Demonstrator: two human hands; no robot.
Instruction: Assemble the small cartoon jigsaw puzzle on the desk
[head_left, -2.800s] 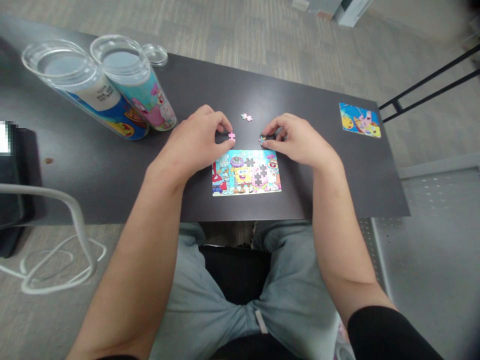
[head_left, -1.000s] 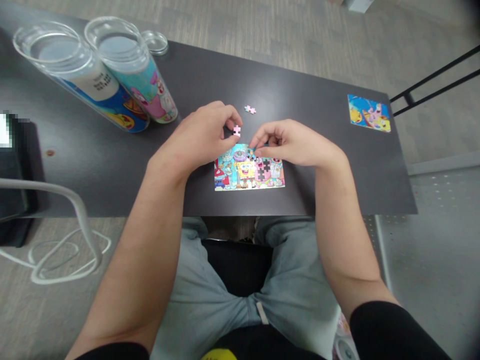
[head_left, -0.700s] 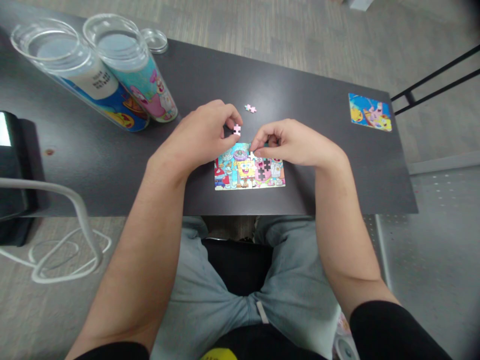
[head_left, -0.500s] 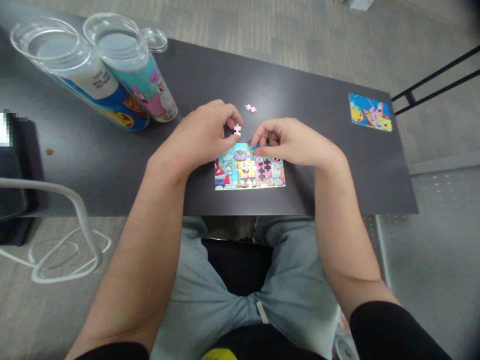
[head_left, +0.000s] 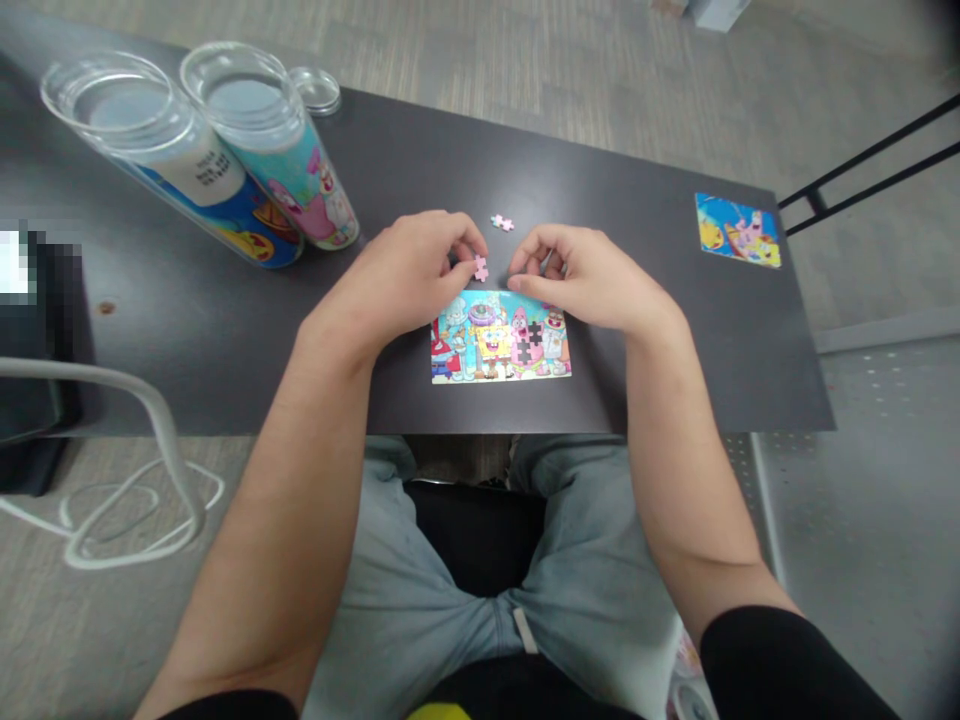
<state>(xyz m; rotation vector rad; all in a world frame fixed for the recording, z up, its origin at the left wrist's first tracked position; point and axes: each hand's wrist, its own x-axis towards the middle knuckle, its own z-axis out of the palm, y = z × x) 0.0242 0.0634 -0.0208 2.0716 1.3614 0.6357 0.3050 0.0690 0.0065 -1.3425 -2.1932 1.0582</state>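
Observation:
A small cartoon jigsaw puzzle (head_left: 480, 345) lies near the front edge of the dark table (head_left: 637, 380), with two dark gaps on its right side. My left hand (head_left: 405, 275) rests just above the puzzle's top left corner and pinches a pink puzzle piece (head_left: 481, 268) between thumb and fingertips. My right hand (head_left: 581, 275) lies at the puzzle's top right edge, fingers curled in, and I see nothing in them. Another loose pink piece (head_left: 502, 222) sits on the table just beyond both hands.
Two clear tubes with cartoon labels (head_left: 176, 165) (head_left: 281, 145) lie at the table's far left, a round clear lid (head_left: 319, 90) behind them. A smaller finished picture (head_left: 737, 230) lies far right. A chair frame (head_left: 154, 405) and black bars (head_left: 862, 170) flank the table.
My right hand carried a piece over the puzzle's top, left it there and drew back to the top edge; one gap is now filled. My left hand kept its pink piece.

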